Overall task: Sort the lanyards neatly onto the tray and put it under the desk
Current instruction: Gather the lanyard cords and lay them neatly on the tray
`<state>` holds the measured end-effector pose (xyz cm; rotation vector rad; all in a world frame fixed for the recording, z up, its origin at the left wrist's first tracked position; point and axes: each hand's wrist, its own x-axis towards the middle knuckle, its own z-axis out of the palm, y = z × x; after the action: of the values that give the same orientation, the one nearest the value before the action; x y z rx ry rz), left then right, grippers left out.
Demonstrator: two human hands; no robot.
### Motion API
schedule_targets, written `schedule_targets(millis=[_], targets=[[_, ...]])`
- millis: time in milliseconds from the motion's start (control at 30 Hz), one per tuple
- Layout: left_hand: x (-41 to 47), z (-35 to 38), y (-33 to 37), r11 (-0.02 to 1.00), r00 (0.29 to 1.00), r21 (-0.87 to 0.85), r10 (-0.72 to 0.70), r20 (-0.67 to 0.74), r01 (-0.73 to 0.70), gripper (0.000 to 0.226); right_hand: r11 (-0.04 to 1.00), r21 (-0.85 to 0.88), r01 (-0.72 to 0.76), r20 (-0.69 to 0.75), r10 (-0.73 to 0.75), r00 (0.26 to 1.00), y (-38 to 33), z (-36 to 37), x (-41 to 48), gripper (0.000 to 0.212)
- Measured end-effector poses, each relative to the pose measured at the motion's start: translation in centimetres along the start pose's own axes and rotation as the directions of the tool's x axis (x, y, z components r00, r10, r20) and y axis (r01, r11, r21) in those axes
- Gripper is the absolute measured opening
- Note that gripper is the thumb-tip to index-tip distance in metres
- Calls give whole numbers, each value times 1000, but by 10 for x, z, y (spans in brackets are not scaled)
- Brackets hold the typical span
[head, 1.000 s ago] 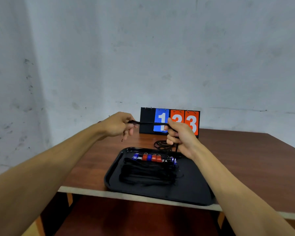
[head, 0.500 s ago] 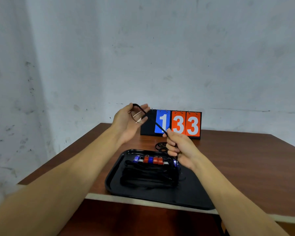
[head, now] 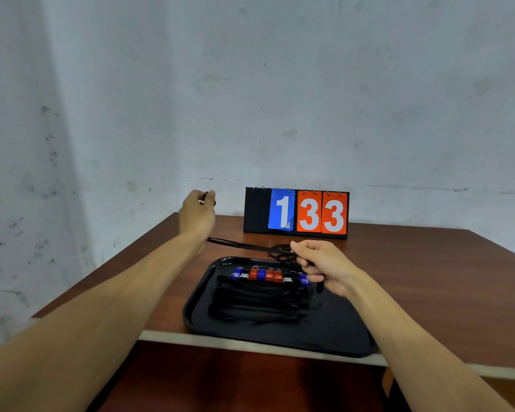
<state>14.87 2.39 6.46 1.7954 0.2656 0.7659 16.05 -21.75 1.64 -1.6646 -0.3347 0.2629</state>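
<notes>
Both hands pinched one black lanyard point(head: 244, 244): left hand point(head: 197, 210) gripped its clip end, right hand point(head: 321, 264) its strap. I saw the tray point(head: 333, 331) just below the right grip.

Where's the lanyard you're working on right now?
The black lanyard is stretched above the desk just behind the tray, between the left hand and the right hand, in front of the scoreboard.

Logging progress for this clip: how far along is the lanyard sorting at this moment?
Done: a stack of black lanyards lies on the tray, clips lined up in a row. In hand: one lanyard stretched between the left hand and right hand. Left: a small tangle on the desk behind the tray, then moving the tray under the desk.
</notes>
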Motion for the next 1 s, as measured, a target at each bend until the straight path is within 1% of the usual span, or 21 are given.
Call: schedule_targets(millis=[33,67,133,200,267,333,367,433,467,533,633,700,800,867,933,1000], targets=[[-4,1,-1,995,998,82,52,20,-54,27,999,-44,0,16,1,1000,0,0,-1,24],[-8,4,-1,984,992,140,102,80,-112,26,996,-88,10,24,-8,1000,0,2,-1,24],[-20,13,2,957,950,197,158,269,-215,24,989,-137,49,23,-46,999,-3,9,-1,25],[-33,21,5,908,874,241,215,435,-344,17,986,-144,87,15,-86,996,-10,16,0,28],[-44,28,3,870,787,216,262,559,-444,3,983,-166,83,13,-82,997,-18,20,0,36],[-51,29,-1,851,719,179,284,634,-494,15,980,-195,46,21,-42,999,-23,23,-1,48],[-53,30,-3,844,701,176,284,654,-506,21,978,-209,26,27,-21,999,-24,24,-1,55],[-55,30,-6,827,688,183,295,663,-532,27,960,-279,12,23,-5,1000,-25,25,-1,61],[-55,29,-6,823,685,180,304,662,-539,28,943,-332,23,22,-16,1000,-25,26,-2,61],[-56,29,-7,809,677,178,324,661,-561,29,913,-401,71,44,-58,997,-23,25,-2,52],[-58,29,-6,767,662,189,367,653,-612,28,925,-359,122,97,-93,991,-20,23,-2,34],[-57,27,-7,764,664,183,384,642,-619,28,939,-319,127,94,-102,990,-19,18,-2,27],[-52,19,-17,774,695,225,349,629,-592,20,955,-271,118,55,-107,993,-18,10,-2,23],[-46,11,-30,793,746,268,317,586,-547,13,972,-210,108,37,-103,994,-16,3,-2,22],[-42,4,-42,805,793,309,294,534,-507,11,978,-183,100,67,-89,994,-12,-2,-5,20],[-40,-1,-53,738,806,405,316,500,-540,10,963,-250,96,116,-69,991,-6,0,-7,20]])
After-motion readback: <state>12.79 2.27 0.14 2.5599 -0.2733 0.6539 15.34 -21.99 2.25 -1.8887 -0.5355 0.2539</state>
